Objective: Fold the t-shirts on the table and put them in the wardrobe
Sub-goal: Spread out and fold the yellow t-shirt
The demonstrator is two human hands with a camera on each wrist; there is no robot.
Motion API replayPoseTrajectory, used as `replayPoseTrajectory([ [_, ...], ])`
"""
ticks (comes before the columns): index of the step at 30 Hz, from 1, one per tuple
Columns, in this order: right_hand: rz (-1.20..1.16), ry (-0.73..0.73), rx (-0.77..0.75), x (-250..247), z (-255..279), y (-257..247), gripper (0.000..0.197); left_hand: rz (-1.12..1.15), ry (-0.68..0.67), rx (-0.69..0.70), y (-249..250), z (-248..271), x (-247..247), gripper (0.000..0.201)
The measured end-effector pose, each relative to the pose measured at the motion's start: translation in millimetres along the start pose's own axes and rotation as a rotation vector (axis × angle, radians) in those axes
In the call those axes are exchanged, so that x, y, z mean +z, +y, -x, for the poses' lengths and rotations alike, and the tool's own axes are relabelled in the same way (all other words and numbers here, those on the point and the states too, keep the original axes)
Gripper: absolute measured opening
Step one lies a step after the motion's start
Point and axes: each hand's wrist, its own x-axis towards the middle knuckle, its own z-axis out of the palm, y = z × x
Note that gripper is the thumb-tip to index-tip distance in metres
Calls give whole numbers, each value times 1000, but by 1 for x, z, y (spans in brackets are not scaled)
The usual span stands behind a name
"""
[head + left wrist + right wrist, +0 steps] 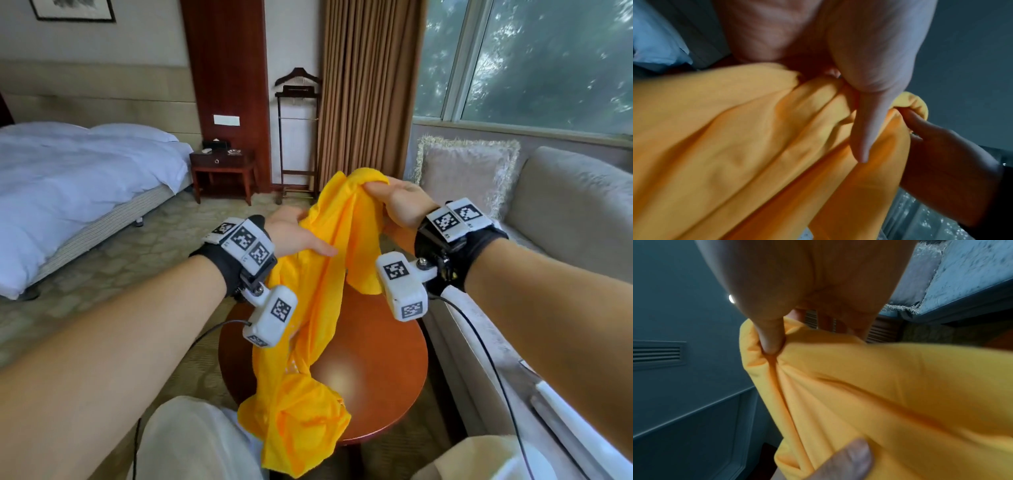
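Window daylight; dim, blurred wrist views.

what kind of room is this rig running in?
Most likely a hotel bedroom. A made bed with white linen stands beside a dark nightstand, a wooden valet stand sits by the curtain, and a sofa runs under the window.

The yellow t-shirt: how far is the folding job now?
Nothing looks folded yet. In hand: the yellow t-shirt hangs bunched over the round table, the right hand pinching its top, the left hand gripping lower down. Left: fold it and put it away; no wardrobe is in view.
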Motion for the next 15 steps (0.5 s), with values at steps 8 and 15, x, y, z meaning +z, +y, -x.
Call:
replayPoseTrajectory([
  [8, 253, -291, 175, -10, 9, 16, 97, 687, 33, 39, 18, 7, 1, 15],
  [15, 361, -194, 207, 5, 14, 25, 67, 801, -8, 68, 21, 8, -4, 47],
])
